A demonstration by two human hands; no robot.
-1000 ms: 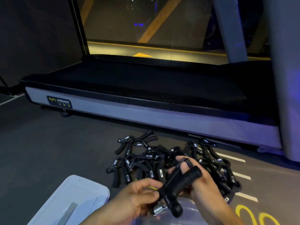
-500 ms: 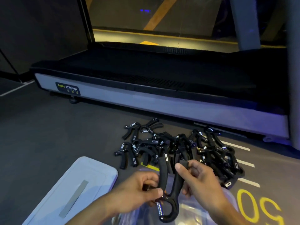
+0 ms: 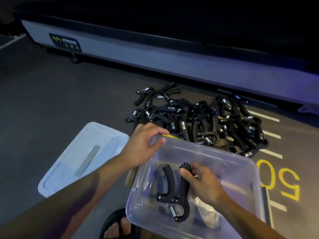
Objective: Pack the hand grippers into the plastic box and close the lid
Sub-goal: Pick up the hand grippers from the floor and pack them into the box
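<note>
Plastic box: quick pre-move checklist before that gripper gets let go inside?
1. Hand gripper is over the inside of the plastic box: ok.
2. Right hand holds one handle of it firmly: ok.
3. Left hand steadies the box at its far-left rim: ok.
4. Gripper rests on the box floor: cannot tell.
5. Lid lies off the box, on the floor to the left, out of the way: ok.
6. Pile of grippers packed: not ok; it sits on the floor beyond the box.
</note>
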